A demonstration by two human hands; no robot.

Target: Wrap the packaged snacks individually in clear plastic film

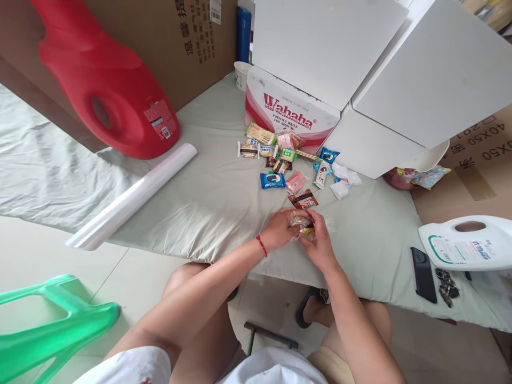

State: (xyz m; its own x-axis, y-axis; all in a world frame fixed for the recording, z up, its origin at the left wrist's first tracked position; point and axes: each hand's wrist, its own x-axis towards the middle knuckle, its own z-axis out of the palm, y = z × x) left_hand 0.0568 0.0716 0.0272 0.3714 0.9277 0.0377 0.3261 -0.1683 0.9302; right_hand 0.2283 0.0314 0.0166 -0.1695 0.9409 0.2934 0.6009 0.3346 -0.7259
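My left hand (pixel 280 229) and my right hand (pixel 320 242) meet over the grey-green sheet (pixel 208 197), both closed around a small snack wrapped in clear plastic (pixel 302 225). A red string circles my left wrist. Just beyond my hands lies a brown snack packet (pixel 303 200). Farther back, several small wrapped snacks are scattered, among them a blue packet (pixel 272 180) and a pink one (pixel 296 181).
A roll of clear film (pixel 132 196) lies at the left near a big red jug (pixel 108 85). A Wahaha carton (pixel 290 109) and white boxes (pixel 384 69) stand behind. At right are a white jug (pixel 468 242), a black phone (pixel 423 274) and keys (pixel 447 285). A green stool (pixel 52 325) stands lower left.
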